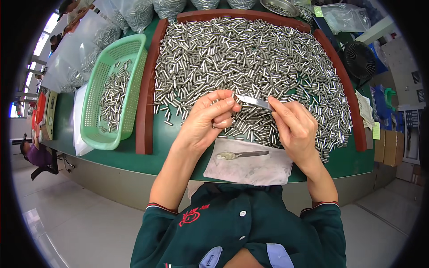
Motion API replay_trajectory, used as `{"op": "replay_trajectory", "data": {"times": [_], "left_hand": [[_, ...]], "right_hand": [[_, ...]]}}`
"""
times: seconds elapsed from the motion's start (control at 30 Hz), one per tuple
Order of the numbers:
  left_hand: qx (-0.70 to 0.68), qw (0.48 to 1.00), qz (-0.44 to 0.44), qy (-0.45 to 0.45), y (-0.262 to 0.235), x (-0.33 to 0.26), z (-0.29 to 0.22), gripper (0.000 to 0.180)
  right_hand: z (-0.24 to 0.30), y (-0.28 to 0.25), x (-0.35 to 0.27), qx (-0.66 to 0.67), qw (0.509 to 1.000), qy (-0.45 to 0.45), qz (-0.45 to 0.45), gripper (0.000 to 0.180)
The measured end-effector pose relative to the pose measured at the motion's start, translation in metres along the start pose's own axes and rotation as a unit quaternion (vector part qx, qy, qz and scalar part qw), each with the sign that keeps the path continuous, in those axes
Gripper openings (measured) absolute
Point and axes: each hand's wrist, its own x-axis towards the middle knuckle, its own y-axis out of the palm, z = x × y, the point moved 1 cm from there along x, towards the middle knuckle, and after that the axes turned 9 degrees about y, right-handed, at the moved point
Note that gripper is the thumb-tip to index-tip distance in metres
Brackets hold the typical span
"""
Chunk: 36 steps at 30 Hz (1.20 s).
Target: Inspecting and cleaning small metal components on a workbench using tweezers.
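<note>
My right hand (pixel 297 127) grips a flat silver metal blade (pixel 258 103) between thumb and fingers, its narrow tip toward the left. My left hand (pixel 205 118) is closed in a pinch at that tip; whatever small thing the fingertips hold is too small to name. Both hands hover over the near edge of a wide spread of short metal pins (pixel 241 58). Below them, a pale stained cloth (pixel 272 169) lies at the table's front edge. On it rests a dark flat tool (pixel 252 153) with a wrapped, whitish end.
Red-brown wooden bars (pixel 145 102) fence the pins on the left, back and right. A green plastic basket (pixel 138 76) with more pins stands at left. Clear bags (pixel 136 15) of pins line the back, beside a metal bowl (pixel 279 8). A black fan (pixel 359 60) is at right.
</note>
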Motion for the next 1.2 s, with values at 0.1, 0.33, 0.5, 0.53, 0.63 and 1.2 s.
{"op": "replay_trajectory", "data": {"times": [0.1,0.33,0.5,0.53,0.63,1.2], "left_hand": [[-0.032,0.999,-0.003,0.018,-0.005,-0.019,-0.003,0.012],[-0.048,0.99,-0.089,0.097,-0.038,-0.121,-0.018,0.014],[-0.073,0.964,-0.17,0.19,-0.077,-0.209,-0.015,0.012],[-0.072,0.959,-0.183,0.203,-0.083,-0.225,-0.014,0.009],[-0.094,0.945,-0.219,0.226,-0.099,-0.258,-0.008,0.009],[-0.147,0.912,-0.276,0.265,-0.132,-0.296,0.008,0.01]], "right_hand": [[0.013,0.002,-0.001,0.013,1.0,-0.023,-0.001,0.031],[0.081,0.024,-0.018,0.075,0.989,-0.108,0.066,0.033],[0.144,0.062,-0.054,0.145,0.969,-0.155,0.128,0.036],[0.154,0.069,-0.06,0.16,0.963,-0.165,0.14,0.036],[0.177,0.088,-0.081,0.178,0.954,-0.19,0.151,0.036],[0.209,0.115,-0.101,0.2,0.927,-0.213,0.236,0.033]]}}
